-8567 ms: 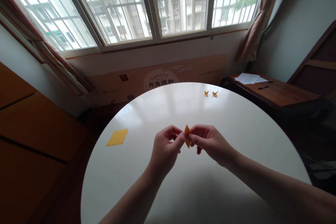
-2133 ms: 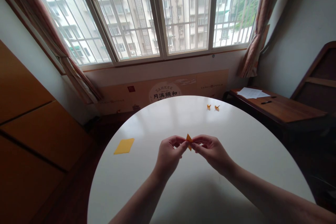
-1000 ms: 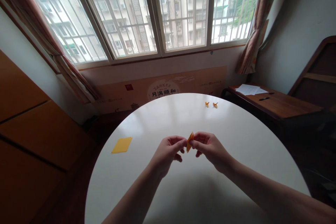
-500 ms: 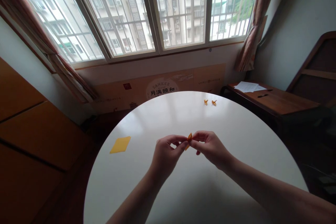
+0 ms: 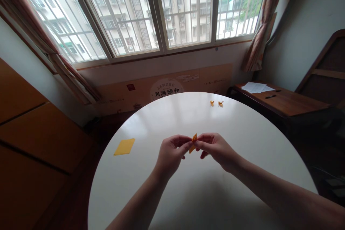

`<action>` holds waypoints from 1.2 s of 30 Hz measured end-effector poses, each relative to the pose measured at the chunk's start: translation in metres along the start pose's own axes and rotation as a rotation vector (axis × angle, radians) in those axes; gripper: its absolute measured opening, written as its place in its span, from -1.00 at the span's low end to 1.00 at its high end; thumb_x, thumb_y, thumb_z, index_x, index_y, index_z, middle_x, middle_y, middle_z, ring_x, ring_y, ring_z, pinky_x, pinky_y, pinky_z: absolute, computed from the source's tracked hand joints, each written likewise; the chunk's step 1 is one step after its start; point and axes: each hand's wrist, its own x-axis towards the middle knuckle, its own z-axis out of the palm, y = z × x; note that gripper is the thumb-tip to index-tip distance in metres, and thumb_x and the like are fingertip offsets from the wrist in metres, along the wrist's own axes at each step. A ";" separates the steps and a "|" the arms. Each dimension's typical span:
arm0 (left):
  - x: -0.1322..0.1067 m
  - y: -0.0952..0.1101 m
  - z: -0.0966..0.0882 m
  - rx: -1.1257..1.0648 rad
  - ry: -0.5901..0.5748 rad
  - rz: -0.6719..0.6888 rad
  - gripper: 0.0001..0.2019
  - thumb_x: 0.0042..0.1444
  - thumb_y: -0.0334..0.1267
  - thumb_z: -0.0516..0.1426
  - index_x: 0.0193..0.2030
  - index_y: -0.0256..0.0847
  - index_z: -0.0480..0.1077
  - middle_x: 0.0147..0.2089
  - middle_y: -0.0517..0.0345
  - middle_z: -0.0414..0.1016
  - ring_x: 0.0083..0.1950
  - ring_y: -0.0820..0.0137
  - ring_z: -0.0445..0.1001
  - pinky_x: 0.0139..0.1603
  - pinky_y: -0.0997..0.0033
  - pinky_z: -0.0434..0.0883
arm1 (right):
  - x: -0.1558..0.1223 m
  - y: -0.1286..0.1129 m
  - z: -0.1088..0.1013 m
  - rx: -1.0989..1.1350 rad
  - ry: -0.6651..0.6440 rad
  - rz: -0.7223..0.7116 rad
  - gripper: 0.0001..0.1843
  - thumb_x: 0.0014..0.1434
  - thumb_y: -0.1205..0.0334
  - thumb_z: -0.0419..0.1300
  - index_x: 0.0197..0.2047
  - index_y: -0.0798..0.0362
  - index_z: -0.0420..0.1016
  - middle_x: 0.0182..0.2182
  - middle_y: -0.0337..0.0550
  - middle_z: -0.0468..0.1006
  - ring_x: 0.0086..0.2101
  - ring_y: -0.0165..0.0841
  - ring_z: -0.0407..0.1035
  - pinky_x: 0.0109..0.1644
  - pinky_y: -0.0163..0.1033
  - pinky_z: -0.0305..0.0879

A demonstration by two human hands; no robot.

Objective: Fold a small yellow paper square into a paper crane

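Note:
Between my two hands is a small folded piece of orange-yellow paper [image 5: 193, 147], narrow and pointed at top and bottom. My left hand [image 5: 171, 152] pinches its left side between thumb and fingers. From the right, my right hand [image 5: 215, 150] grips the other side with thumb and forefinger, the remaining fingers curled beneath. The fingertips cover the middle of the paper. Both hands are over the middle of the white round table [image 5: 231, 194].
A stack of yellow square paper [image 5: 124, 147] lies at the table's left. Two small folded paper cranes, a left one [image 5: 212, 103] and a right one [image 5: 220, 104], stand near the far edge. White sheets [image 5: 256, 87] lie on a wooden side table [image 5: 299, 104] at the right.
My fingers have shifted slightly on the folded paper, and more of its lower point shows. Both hands still hold it. The whole view has moved a little.

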 end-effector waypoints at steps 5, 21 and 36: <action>0.002 -0.001 0.000 -0.068 0.002 -0.046 -0.79 -0.03 -0.18 0.36 -0.34 -0.31 0.59 -0.44 0.06 0.62 -0.53 0.48 0.41 -0.63 0.60 0.29 | 0.000 0.000 0.000 0.003 -0.022 0.002 -0.77 0.11 0.09 0.38 -0.30 0.10 0.67 -0.40 -0.10 0.64 -0.37 -0.33 0.46 -0.40 -0.32 0.37; -0.008 0.005 0.006 0.260 0.136 0.239 -0.91 0.05 -0.29 0.27 -0.40 -0.23 0.61 -0.50 0.13 0.59 -0.53 0.45 0.39 -0.51 0.50 0.33 | 0.000 0.001 0.000 -0.016 0.012 -0.046 -0.70 0.05 0.01 0.42 -0.32 0.11 0.68 -0.45 -0.10 0.62 -0.40 -0.34 0.40 -0.44 -0.32 0.37; -0.006 0.011 0.004 -0.011 -0.003 -0.097 -0.65 0.06 -0.01 0.27 -0.33 -0.33 0.60 -0.54 0.14 0.44 -0.51 0.46 0.34 -0.64 0.58 0.33 | -0.001 0.000 0.001 -0.036 0.088 -0.136 -0.67 0.17 -0.04 0.33 -0.30 0.10 0.65 -0.45 -0.13 0.61 -0.48 -0.38 0.39 -0.48 -0.32 0.37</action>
